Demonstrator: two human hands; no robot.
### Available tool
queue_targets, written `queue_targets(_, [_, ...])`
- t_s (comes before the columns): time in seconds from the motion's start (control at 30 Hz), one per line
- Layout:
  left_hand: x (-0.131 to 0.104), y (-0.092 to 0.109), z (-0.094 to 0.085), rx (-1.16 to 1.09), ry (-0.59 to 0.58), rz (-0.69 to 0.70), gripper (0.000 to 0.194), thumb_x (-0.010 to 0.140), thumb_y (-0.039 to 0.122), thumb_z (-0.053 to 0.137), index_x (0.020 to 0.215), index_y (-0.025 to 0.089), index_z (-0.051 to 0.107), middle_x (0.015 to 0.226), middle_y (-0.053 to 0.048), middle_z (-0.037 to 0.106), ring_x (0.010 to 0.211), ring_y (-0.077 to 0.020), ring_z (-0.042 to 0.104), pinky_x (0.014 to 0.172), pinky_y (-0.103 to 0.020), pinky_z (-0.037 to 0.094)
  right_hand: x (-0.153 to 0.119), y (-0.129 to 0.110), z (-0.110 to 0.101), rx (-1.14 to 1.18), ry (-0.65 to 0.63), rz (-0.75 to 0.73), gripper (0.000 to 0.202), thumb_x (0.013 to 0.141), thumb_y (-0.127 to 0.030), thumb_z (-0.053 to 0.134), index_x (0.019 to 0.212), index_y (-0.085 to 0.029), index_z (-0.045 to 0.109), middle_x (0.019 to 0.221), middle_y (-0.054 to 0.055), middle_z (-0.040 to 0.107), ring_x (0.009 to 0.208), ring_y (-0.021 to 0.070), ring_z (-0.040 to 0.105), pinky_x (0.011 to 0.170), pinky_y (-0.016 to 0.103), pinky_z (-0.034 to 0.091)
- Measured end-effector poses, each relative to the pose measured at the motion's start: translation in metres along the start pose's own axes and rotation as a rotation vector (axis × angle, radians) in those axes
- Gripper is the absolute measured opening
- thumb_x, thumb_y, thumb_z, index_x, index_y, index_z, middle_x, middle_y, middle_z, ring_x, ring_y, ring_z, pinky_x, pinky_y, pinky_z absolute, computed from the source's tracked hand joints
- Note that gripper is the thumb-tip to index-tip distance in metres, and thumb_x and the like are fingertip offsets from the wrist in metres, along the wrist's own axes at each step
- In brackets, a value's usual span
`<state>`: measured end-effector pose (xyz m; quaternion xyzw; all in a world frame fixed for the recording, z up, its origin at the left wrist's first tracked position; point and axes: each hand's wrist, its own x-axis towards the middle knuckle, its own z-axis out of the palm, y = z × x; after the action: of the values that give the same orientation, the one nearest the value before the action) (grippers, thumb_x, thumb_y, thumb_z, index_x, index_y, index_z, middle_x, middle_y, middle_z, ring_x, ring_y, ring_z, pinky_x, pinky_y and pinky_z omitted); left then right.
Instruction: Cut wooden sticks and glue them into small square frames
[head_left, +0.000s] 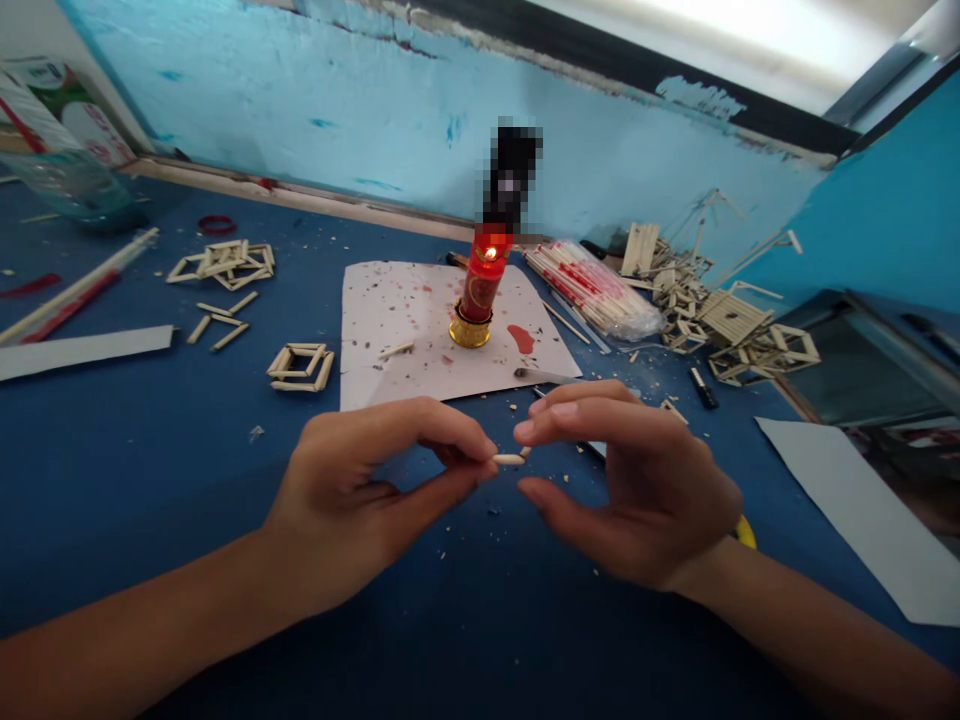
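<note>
Between thumb and fingertips, my left hand (382, 480) pinches a short pale wooden stick (510, 459), whose right end meets another small piece angled upward. Just to the right of it is my right hand (630, 480), thumb and fingers apart with a gap between them and nothing held. Beyond both hands a lit red candle (484, 285) in a gold base stands on a stained white sheet (390, 375). A small square frame of sticks (301, 368) lies left of the sheet, behind my left hand.
More stick frames (225, 262) and loose sticks (217, 320) lie at the left on the blue table (150, 450). At the right are a plastic pack of sticks (592, 290), a pile of stick structures (735, 320), a black cylinder (703, 388) and a white strip (862, 520).
</note>
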<state>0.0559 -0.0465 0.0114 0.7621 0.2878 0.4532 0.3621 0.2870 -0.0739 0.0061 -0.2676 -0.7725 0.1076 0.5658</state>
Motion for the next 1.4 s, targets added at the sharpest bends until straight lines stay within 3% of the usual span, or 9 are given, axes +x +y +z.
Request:
queue_targets(0.3, [0.0,-0.0007,0.0003,0.036,-0.016,0.004,0.023,0.089,0.006,0.082,0.098,0.027,0.076,0.088,0.011,0.083,0.076,-0.005,0.078,0.074,-0.007,0.059,0.0036,-0.0037,-0.0022,-0.037,-0.04,-0.032,0.058,0.081,0.002,0.086,0.136,-0.008,0.071,0.101,0.01,0.087,0.098,0.0241,0.081,0.086,0.039,0.068])
queue_targets(0.57, [0.0009,0.0022,0.0006,0.048,-0.013,0.014,0.022,0.088,0.005,0.082,0.095,0.025,0.077,0.086,0.01,0.084,0.075,-0.0064,0.078,0.073,-0.009,0.059,0.0031,-0.0015,-0.0007,-0.07,-0.035,-0.026,0.057,0.08,0.003,0.085,0.134,-0.013,0.073,0.099,0.008,0.086,0.097,0.0248,0.082,0.079,0.039,0.069])
queue_targets(0.97, [0.0006,0.0031,-0.0013,0.089,-0.041,0.009,0.019,0.091,0.009,0.081,0.096,0.026,0.077,0.089,0.007,0.084,0.076,-0.011,0.079,0.07,-0.016,0.062,0.0069,-0.0042,-0.0033,-0.097,-0.063,-0.049,0.037,0.08,0.005,0.082,0.113,-0.011,0.078,0.094,0.011,0.086,0.09,0.0249,0.084,0.073,0.034,0.068])
queue_targets(1.4, [0.0029,0.0034,-0.0003,0.121,-0.03,0.04,0.017,0.089,0.009,0.082,0.093,0.025,0.076,0.084,0.006,0.084,0.071,-0.0119,0.079,0.062,-0.017,0.06,0.0067,-0.0044,0.0012,-0.081,-0.043,-0.042,0.049,0.079,0.005,0.08,0.126,-0.009,0.076,0.09,0.01,0.085,0.086,0.0247,0.082,0.074,0.036,0.07])
